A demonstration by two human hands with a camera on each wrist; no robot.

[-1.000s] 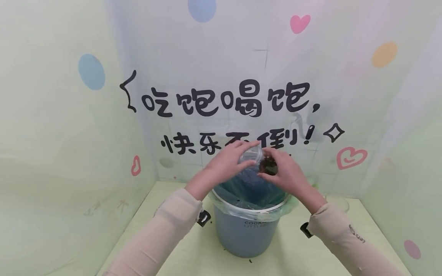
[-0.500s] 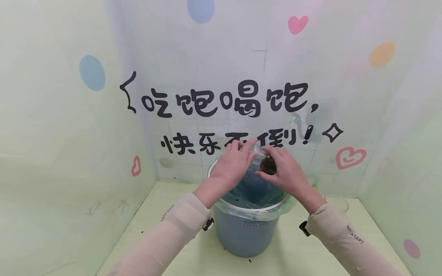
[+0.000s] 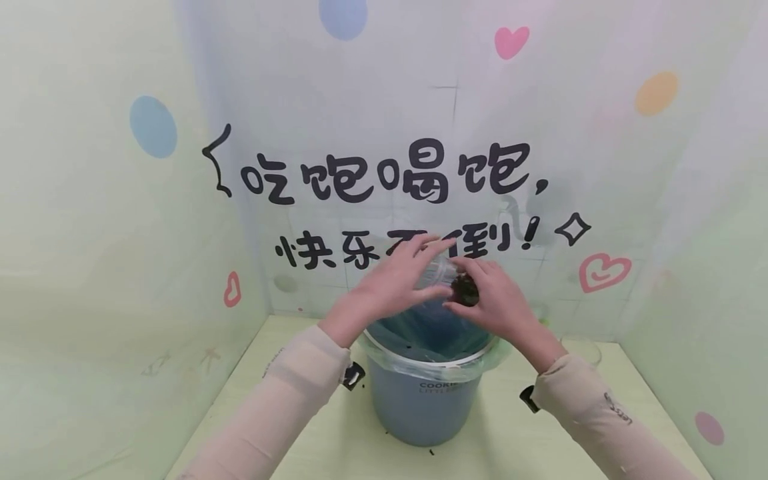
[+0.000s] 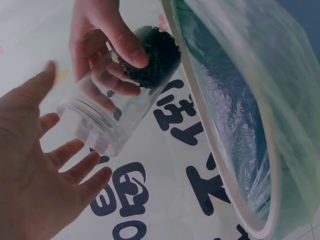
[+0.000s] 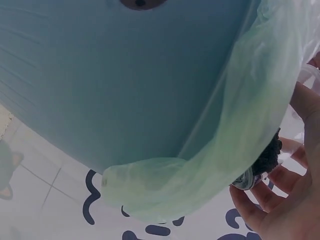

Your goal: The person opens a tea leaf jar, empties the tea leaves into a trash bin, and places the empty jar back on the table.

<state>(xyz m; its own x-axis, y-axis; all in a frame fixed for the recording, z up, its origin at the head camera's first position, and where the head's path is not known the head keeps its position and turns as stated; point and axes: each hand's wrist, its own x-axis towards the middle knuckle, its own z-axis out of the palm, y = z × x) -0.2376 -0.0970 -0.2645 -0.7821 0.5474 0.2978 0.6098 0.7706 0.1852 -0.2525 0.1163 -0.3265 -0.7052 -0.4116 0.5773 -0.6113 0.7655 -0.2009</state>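
Note:
A clear cylindrical jar (image 4: 132,112) is tilted above the lined bucket, with dark crumbly matter (image 4: 157,52) packed at one end. My right hand (image 3: 504,297) grips the jar around that dark end, thumb on one side and fingers on the other. My left hand (image 3: 390,280) is at the ribbed clear end (image 4: 92,127), fingers spread and thumb held away. In the left wrist view a gap shows between the left thumb and the jar; whether the fingertips touch it I cannot tell. Part of the dark matter (image 5: 267,160) shows beyond the bag in the right wrist view.
Below the hands stands a blue-grey bucket (image 3: 420,410) with a white rim and a thin green bag (image 3: 396,360) folded over it. Small dark bits (image 3: 432,453) lie on the pale table (image 3: 528,440). A printed wall sheet (image 3: 360,100) rises behind.
My left hand closed in around the jar's clear end half a second ago, then drew back left with its fingers spread again. The right hand keeps its grip nearly unmoved.

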